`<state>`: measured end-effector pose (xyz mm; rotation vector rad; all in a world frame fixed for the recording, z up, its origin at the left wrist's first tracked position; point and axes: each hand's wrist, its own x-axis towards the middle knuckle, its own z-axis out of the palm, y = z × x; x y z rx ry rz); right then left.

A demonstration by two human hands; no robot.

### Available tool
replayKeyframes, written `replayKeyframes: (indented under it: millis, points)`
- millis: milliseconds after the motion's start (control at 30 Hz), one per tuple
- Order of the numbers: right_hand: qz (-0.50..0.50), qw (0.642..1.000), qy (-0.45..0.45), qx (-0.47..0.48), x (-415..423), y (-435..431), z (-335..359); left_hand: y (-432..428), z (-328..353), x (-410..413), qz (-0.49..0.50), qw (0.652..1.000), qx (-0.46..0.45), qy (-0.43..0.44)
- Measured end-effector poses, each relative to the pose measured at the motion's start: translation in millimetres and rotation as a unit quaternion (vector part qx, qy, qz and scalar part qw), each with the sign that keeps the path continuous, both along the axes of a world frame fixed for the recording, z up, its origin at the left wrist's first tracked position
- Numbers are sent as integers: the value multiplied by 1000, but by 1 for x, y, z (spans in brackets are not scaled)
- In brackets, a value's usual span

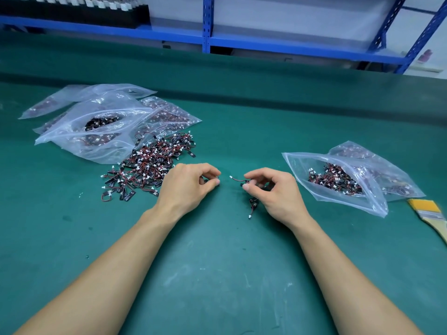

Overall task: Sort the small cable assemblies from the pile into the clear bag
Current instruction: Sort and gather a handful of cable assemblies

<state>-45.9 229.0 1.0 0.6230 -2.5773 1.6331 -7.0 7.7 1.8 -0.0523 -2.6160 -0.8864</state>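
My left hand [187, 187] pinches a small dark part [218, 182] at its fingertips; the pile [147, 165] lies just beyond and left of it; my right hand [271, 192] pinches one cable assembly [238, 180], others dangling under its palm; the clear bag [302, 170] lies just to its right.

- bright, even light from above falls across the green bench mat [217, 274].
- only faint, soft shadows lie under the left hand [186, 187] and right hand [273, 192].
- white glare streaks the piled bags [104, 131] near the far left corner and the clear bag [300, 165] at right.
- wide-angle bowing curves the blue shelf rail [145, 32] and the bench's far edge.
- centre sharp; far shelving softer.
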Motion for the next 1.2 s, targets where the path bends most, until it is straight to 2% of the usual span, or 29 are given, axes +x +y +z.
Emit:
replayKeyframes:
  millis: [167,433,633,767,933,1200]
  points:
    - [-8,998,16,58,5,-13,-4,-2,-2,0,-39,998,-50,-3]
    - [-44,983,93,151,-2,2,-4,-5,-5,9,-48,997,-55,-17]
    - [-34,970,86,226,-8,11,-5,-1,1,15,-51,997,-57,9]
    - [-31,966,88,241,-10,15,-5,6,5,16,-101,990,-84,44]
    - [-20,963,93,251,-12,20,-4,23,-1,15,-181,969,-166,-20]
    - [-4,965,74,251,-12,28,0,16,-4,12,-170,967,-186,-15]
